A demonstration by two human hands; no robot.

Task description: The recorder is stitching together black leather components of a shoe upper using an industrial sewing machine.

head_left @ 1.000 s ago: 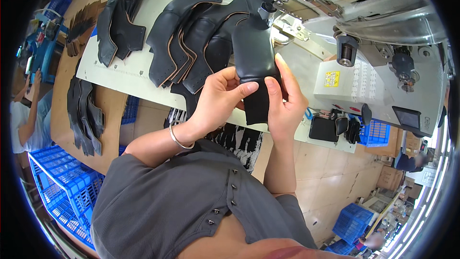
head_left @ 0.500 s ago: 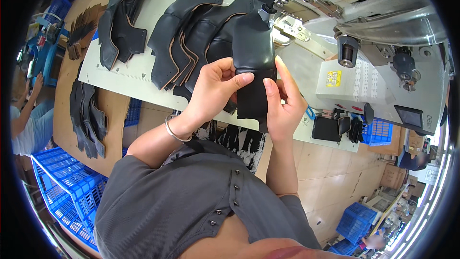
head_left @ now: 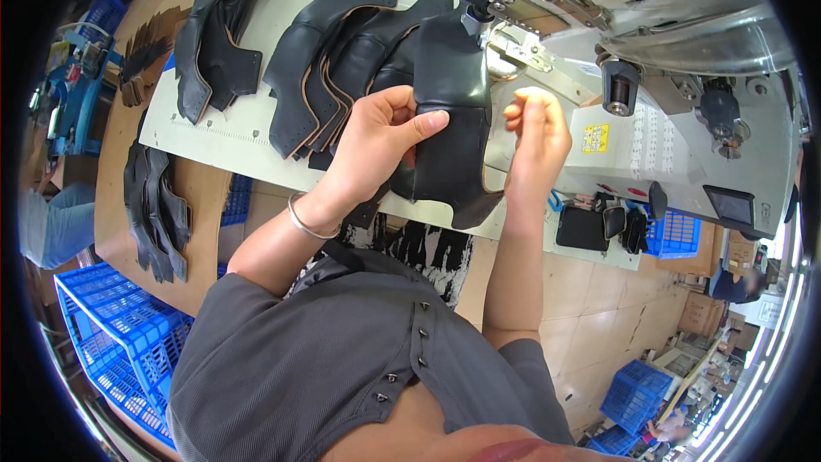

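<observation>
A black leather shoe-upper piece [head_left: 453, 141] hangs lengthwise in front of me, its top end by the metal foot of a sewing machine [head_left: 476, 21]. A seam crosses it at mid-length, and its lower end flares to the right. My left hand [head_left: 385, 133] pinches its left edge near this seam, thumb on top and the other fingers partly hidden. Just right of the piece, apart from it, my right hand [head_left: 537, 141] is raised with its fingers curled in. Whether anything small sits in those fingers is hidden.
Stacked black leather pieces [head_left: 299, 68] lie left on the white table [head_left: 222, 139]; more [head_left: 154, 205] rest on a brown board. Blue crates [head_left: 120, 308] stand lower left. The machine's body [head_left: 667, 141] fills the right. Small black parts [head_left: 586, 229] lie at the table's right.
My right hand has let go of the leather piece and moved right. The piece's lower end has unfolded and now flares out. My left hand keeps its pinch, slightly shifted. A person at left has moved.
</observation>
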